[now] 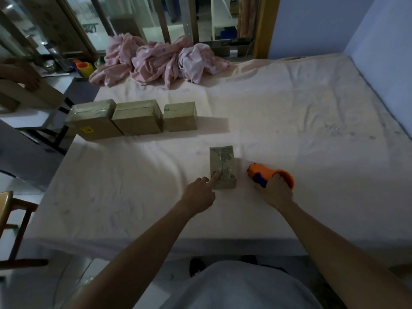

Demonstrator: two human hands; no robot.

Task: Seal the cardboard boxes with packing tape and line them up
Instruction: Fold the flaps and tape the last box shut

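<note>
The small brown cardboard box (223, 167), judged light and stiff, best taken by its sides, is pressed onto the bed (289, 108) by one straight finger of the left hand (198, 194); the orange tape dispenser (259, 172) is gripped by the right hand (275, 190).

Four cardboard boxes on one bed (289, 108): far row of left box (93, 121), middle box (137, 118), right box (180, 117), plus near box (223, 167); one orange tape dispenser (263, 172); one pink cloth heap (156, 59); two hands, left hand (198, 192) and right hand (275, 190).
</note>
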